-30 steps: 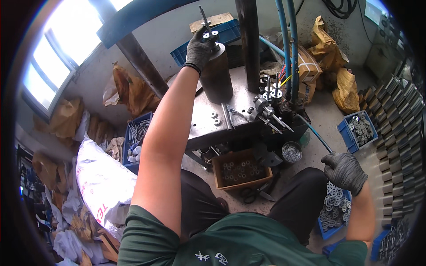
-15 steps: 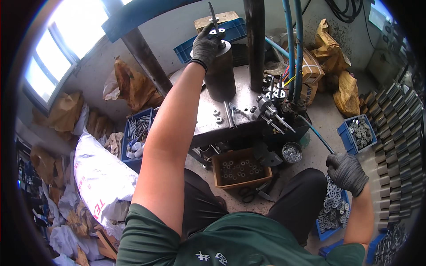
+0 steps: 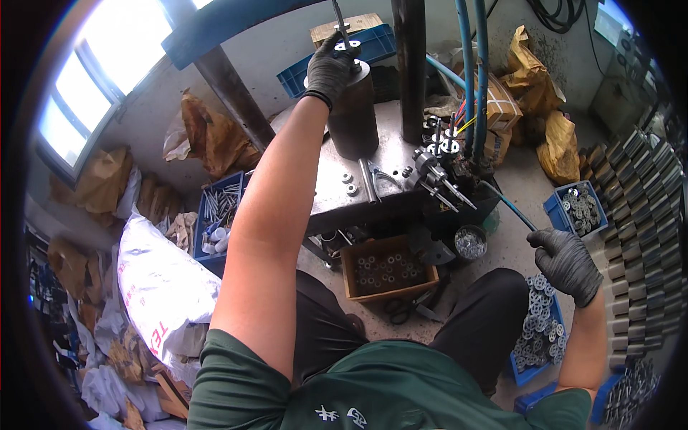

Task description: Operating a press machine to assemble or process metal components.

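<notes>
My left hand (image 3: 330,76), in a dark grey glove, reaches up to the top of an upright dark metal cylinder (image 3: 353,118). Its fingers are closed around the lower part of a thin upright metal shaft (image 3: 340,16) that carries a pale round disc (image 3: 348,45). The fingers partly hide where the shaft meets the cylinder. Off to the right, my other gloved hand, the right hand (image 3: 571,266), is curled on the end of a thin blue lever (image 3: 510,206) that slopes down from beside the bench.
On the metal bench (image 3: 331,204) lie two small rings (image 3: 349,183), pliers (image 3: 387,183) and shafts with gear-like parts (image 3: 437,175). Below stands a wooden box (image 3: 390,271) of rings. Blue bins (image 3: 555,365) flank me; steel posts (image 3: 411,72) rise behind.
The end of the lever and my right hand on it have risen a little. My left hand stays at the shaft. The whole view has shifted slightly.
</notes>
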A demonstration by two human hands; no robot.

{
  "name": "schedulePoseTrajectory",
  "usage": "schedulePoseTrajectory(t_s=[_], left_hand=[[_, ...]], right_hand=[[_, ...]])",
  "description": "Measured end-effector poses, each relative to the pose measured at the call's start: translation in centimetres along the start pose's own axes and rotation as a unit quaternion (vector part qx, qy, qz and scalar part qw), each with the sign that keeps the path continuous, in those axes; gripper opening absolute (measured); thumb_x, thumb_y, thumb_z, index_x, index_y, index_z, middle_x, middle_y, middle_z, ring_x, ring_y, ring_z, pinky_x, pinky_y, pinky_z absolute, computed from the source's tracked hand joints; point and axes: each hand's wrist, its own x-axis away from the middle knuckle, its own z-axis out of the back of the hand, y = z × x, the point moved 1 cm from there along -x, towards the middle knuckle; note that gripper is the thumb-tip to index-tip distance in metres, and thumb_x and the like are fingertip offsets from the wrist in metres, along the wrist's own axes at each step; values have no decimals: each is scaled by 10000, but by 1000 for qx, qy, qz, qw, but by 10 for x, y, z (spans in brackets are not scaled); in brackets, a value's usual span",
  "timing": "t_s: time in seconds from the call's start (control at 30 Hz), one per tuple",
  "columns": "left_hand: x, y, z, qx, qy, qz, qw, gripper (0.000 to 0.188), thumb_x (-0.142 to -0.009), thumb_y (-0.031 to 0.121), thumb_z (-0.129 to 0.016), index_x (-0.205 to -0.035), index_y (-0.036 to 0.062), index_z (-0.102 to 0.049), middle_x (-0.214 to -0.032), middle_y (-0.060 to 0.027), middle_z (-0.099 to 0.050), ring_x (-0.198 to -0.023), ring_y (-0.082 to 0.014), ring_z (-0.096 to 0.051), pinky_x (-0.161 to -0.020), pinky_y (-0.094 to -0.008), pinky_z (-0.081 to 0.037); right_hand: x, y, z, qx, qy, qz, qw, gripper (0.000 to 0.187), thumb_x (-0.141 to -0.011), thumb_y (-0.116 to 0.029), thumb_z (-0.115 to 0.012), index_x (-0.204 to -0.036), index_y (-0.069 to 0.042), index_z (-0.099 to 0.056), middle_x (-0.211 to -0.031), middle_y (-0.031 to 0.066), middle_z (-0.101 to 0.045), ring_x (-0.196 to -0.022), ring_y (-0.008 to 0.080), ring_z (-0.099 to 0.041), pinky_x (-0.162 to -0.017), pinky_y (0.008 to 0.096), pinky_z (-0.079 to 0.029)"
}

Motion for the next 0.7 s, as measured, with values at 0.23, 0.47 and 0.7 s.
schedulePoseTrajectory(t_s=[0.23, 0.47, 0.7], left_hand=[[-1, -3, 0, 54, -14, -19, 998, 499, -908, 74, -757, -1375, 161, -606, -829, -66, -718, -647, -135, -656, -571, -279, -539], [5, 1, -3, 29, -14, -18, 999, 481, -922, 78, -746, -1376, 128, -594, -865, -79, -740, -650, -119, -643, -571, -277, -537], [1, 2, -2, 67, -23, -5, 997, 490, -911, 68, -758, -1371, 121, -597, -891, -97, -739, -680, -130, -668, -604, -275, -560]], right_hand=[[1, -5, 3, 33, -80, -12, 996, 279, -848, -113, -606, -1070, -2, -733, -976, 228, -725, -929, 382, -709, -864, 444, -568], [1, -11, 3, 95, -150, -24, 984, 315, -866, -186, -596, -1088, -19, -745, -947, 233, -720, -940, 386, -702, -882, 455, -561], [2, -2, 3, 8, -16, -16, 1000, 313, -870, -179, -609, -1099, -9, -737, -951, 227, -727, -914, 397, -705, -863, 456, -566]])
